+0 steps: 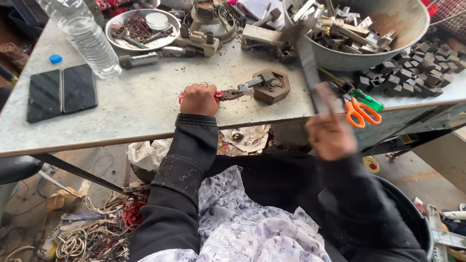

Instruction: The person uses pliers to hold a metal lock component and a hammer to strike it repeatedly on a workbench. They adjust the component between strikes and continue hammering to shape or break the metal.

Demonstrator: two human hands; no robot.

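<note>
My left hand (199, 98) grips the red handles of a pair of pliers (232, 94) lying on the grey table (136, 104). The pliers' jaws hold a small metal piece (264, 77) over a brown hexagonal block (277, 91). My right hand (330, 136) is raised near the table's front edge and holds a long dark hammer-like tool (306, 53), blurred by motion, whose head sits above the block.
A big metal bowl (412, 29) of metal parts stands at the back right, with dark small pieces (412, 75) beside it. Orange scissors (360, 112), a water bottle (85, 36), two phones (60, 91), a steel plate (141, 26) and tangled wires (97, 233) on the floor.
</note>
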